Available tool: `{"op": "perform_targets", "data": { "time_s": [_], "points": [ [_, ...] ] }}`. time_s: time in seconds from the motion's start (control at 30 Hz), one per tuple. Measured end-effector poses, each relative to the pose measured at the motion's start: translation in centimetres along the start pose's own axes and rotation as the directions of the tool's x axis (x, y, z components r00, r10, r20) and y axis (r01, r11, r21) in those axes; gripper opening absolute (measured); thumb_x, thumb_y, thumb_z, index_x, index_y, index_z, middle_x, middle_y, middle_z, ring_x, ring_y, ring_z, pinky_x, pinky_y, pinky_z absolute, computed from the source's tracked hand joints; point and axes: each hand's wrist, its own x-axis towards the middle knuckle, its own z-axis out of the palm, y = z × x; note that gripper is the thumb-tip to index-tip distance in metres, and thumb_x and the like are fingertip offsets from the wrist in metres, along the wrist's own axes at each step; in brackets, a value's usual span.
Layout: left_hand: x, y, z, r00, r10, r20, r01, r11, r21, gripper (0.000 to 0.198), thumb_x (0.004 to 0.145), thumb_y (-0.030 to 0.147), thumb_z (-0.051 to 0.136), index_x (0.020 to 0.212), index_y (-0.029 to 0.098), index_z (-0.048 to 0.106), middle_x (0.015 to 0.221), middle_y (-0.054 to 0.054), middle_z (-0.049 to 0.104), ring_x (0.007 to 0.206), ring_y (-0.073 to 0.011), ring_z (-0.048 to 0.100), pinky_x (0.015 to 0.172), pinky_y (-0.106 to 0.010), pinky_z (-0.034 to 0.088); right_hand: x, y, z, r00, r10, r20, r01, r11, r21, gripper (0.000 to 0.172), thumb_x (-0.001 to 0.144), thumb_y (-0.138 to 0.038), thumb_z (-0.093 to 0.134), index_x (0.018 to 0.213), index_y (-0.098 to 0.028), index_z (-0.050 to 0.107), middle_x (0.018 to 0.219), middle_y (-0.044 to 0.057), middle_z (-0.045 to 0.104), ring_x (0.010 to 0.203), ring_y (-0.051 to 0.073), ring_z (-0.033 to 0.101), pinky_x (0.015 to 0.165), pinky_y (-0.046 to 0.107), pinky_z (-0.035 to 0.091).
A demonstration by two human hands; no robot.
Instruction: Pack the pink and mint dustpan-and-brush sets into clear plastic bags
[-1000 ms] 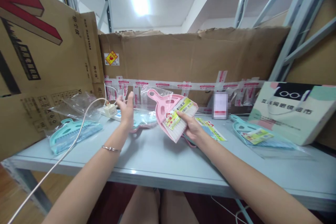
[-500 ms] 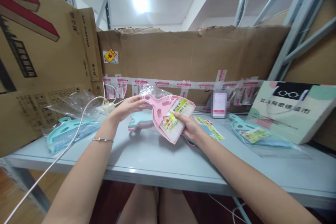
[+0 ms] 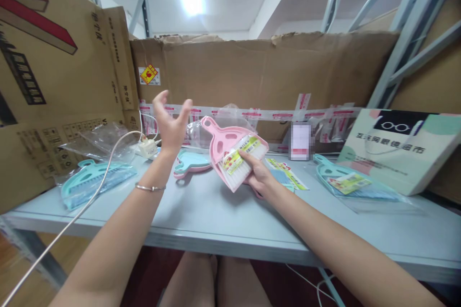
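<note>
My right hand grips a pink dustpan by its wide lower edge, the thumb on top. A white-bristled brush lies inside the dustpan, with a yellow-green printed label across it. The dustpan is tilted, its handle pointing up and left. My left hand is raised left of the handle, apart from it, fingers spread and holding nothing. Below that hand, a light-blue dustpan lies over a pink one on the table. Behind the held dustpan stands some clear plastic wrap.
Bagged turquoise dustpan sets lie on the table at left and right. A white power strip with a cable is at left. A phone-like screen leans against a long cardboard box. A pale green bag stands at right.
My left hand has left the handle end of the pink dustpan and risen up and left, its fingers spreading. My right hand keeps its hold on the dustpan in nearly the same place.
</note>
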Motion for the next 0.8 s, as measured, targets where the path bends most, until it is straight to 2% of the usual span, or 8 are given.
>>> {"op": "perform_targets", "data": {
  "time_s": [0.07, 0.1, 0.17, 0.23, 0.27, 0.43, 0.6, 0.8],
  "points": [
    [-1.8, -0.7, 0.1, 0.982, -0.171, -0.079, 0.163, 0.982, -0.090, 0.063, 0.083, 0.050, 0.052, 0.136, 0.030, 0.025, 0.145, -0.008, 0.033, 0.140, -0.0223, 0.020, 0.107, -0.035, 0.031, 0.3, 0.0, -0.1, 0.999, -0.028, -0.045, 0.030, 0.998, 0.048, 0.031, 0.069, -0.021, 0.071, 0.097, -0.023, 0.060, 0.083, 0.001, 0.074, 0.087, 0.024, 0.069, 0.082, 0.047, 0.054],
    [-2.9, -1.1, 0.4, 0.949, -0.313, -0.027, 0.307, 0.941, -0.140, 0.062, 0.082, 0.052, 0.053, 0.134, 0.029, 0.029, 0.143, -0.009, 0.036, 0.138, -0.0236, 0.026, 0.103, -0.035, 0.036, 0.4, 0.0, -0.1, 0.997, -0.050, -0.059, 0.053, 0.997, 0.063, 0.030, 0.068, -0.021, 0.071, 0.096, -0.023, 0.060, 0.083, 0.001, 0.074, 0.088, 0.023, 0.069, 0.082, 0.046, 0.053],
    [-5.1, -2.0, 1.4, 0.786, -0.561, 0.259, 0.611, 0.769, -0.189, 0.060, 0.076, 0.054, 0.059, 0.125, 0.023, 0.043, 0.133, -0.013, 0.048, 0.125, -0.0281, 0.046, 0.091, -0.037, 0.046, 0.6, 0.1, -0.1, 0.993, -0.086, -0.083, 0.092, 0.993, 0.068, 0.029, 0.068, -0.021, 0.072, 0.094, -0.023, 0.060, 0.083, 0.001, 0.074, 0.088, 0.023, 0.069, 0.082, 0.045, 0.054],
    [-7.1, -2.6, 2.7, 0.611, -0.563, 0.556, 0.749, 0.638, -0.178, 0.055, 0.070, 0.049, 0.068, 0.113, 0.018, 0.054, 0.118, -0.015, 0.060, 0.108, -0.0292, 0.059, 0.081, -0.037, 0.051, 0.6, 0.3, 0.0, 0.989, -0.100, -0.111, 0.106, 0.993, 0.051, 0.030, 0.067, -0.023, 0.073, 0.094, -0.022, 0.060, 0.082, 0.000, 0.074, 0.086, 0.023, 0.069, 0.081, 0.046, 0.054],
    [-8.0, -2.9, 3.2, 0.581, -0.503, 0.640, 0.755, 0.627, -0.193, 0.052, 0.066, 0.043, 0.073, 0.109, 0.017, 0.058, 0.112, -0.014, 0.064, 0.102, -0.0283, 0.062, 0.079, -0.035, 0.052, 0.6, 0.4, 0.0, 0.987, -0.102, -0.127, 0.108, 0.993, 0.042, 0.031, 0.067, -0.023, 0.074, 0.094, -0.023, 0.060, 0.081, 0.000, 0.074, 0.085, 0.023, 0.069, 0.080, 0.046, 0.054],
    [-10.6, -3.8, 4.4, 0.600, -0.360, 0.715, 0.747, 0.572, -0.339, 0.048, 0.058, 0.025, 0.081, 0.101, 0.016, 0.065, 0.109, -0.011, 0.068, 0.099, -0.0255, 0.064, 0.082, -0.032, 0.052, 0.6, 1.4, -0.1, 0.980, -0.125, -0.156, 0.131, 0.991, 0.029, 0.035, 0.062, -0.024, 0.077, 0.093, -0.023, 0.060, 0.079, 0.000, 0.073, 0.081, 0.025, 0.069, 0.075, 0.046, 0.056],
    [-10.9, -4.5, 4.0, 0.612, -0.455, 0.647, 0.770, 0.528, -0.358, 0.045, 0.058, 0.025, 0.081, 0.099, 0.015, 0.067, 0.108, -0.012, 0.069, 0.099, -0.0273, 0.065, 0.081, -0.033, 0.054, 0.5, 1.9, 0.2, 0.980, -0.148, -0.132, 0.146, 0.989, -0.024, 0.037, 0.061, -0.027, 0.078, 0.092, -0.024, 0.059, 0.082, -0.001, 0.073, 0.079, 0.024, 0.069, 0.073, 0.043, 0.057],
    [-10.1, -4.8, 4.1, 0.647, -0.548, 0.530, 0.760, 0.524, -0.386, 0.039, 0.062, 0.032, 0.080, 0.095, 0.014, 0.069, 0.101, -0.011, 0.071, 0.094, -0.0253, 0.067, 0.078, -0.031, 0.056, -0.4, 0.7, 0.5, 0.982, -0.186, -0.030, 0.173, 0.953, -0.248, 0.038, 0.062, -0.038, 0.078, 0.093, -0.022, 0.062, 0.080, 0.000, 0.072, 0.073, 0.019, 0.068, 0.064, 0.032, 0.057]
  ]
}}
